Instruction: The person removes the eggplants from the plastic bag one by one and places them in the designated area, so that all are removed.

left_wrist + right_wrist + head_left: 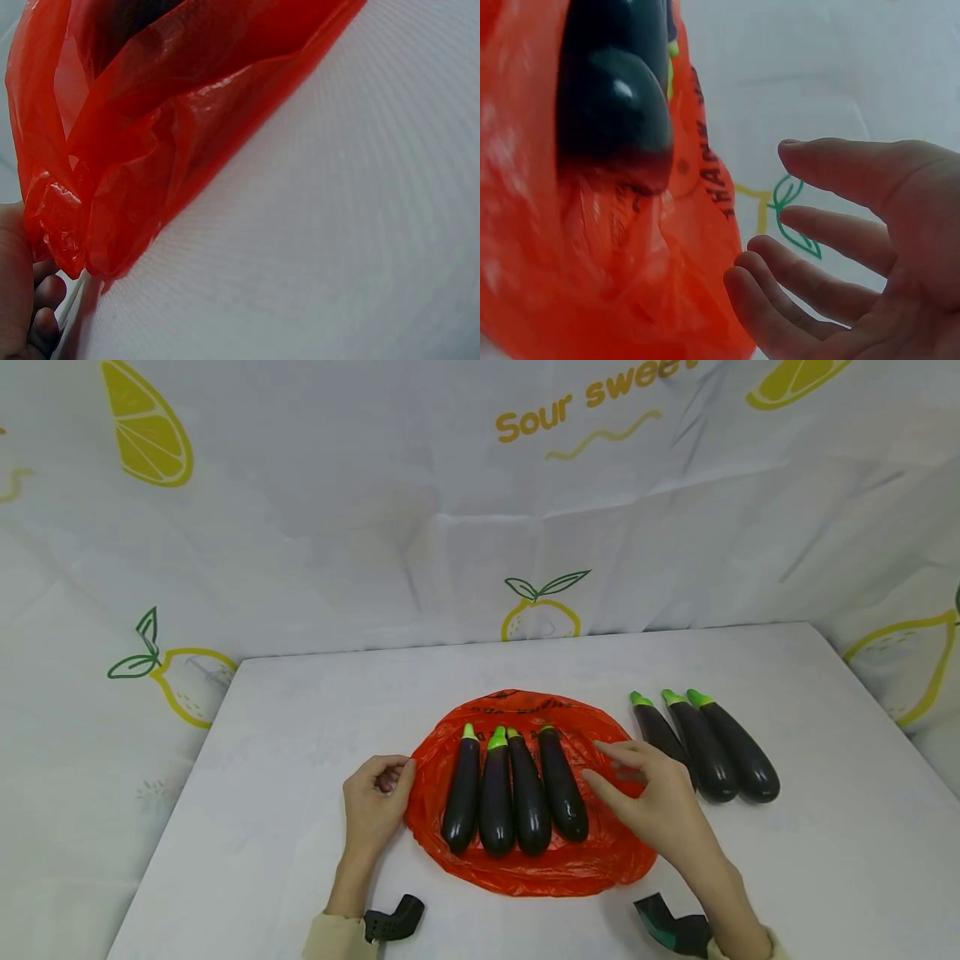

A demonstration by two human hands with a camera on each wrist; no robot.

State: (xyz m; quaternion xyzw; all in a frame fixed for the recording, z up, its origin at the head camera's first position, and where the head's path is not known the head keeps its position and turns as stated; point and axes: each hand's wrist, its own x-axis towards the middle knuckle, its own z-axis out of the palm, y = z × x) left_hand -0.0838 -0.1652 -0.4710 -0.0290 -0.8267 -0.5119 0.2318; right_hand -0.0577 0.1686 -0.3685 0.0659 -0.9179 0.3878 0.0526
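An orange-red plastic bag (540,881) lies spread on the table with its mouth open. Several eggplants (495,797) rest side by side in it, green stem ends pointing away. At the bag's left edge my left hand (378,802) pinches the plastic between thumb and curled fingers; the left wrist view has the gathered plastic (64,225) at that hand. My right hand (652,789) hovers by the bag's right side, its fingers spread and nothing between them. In the right wrist view, a gap separates the thumb from the other fingers, and an eggplant (615,112) lies to their left.
Three more eggplants (716,747) lie together on the white table (300,718), right of the bag and partly behind my right hand. A white cloth with lemon prints (337,527) hangs along the table's far edge. Both wrists wear black devices (393,918).
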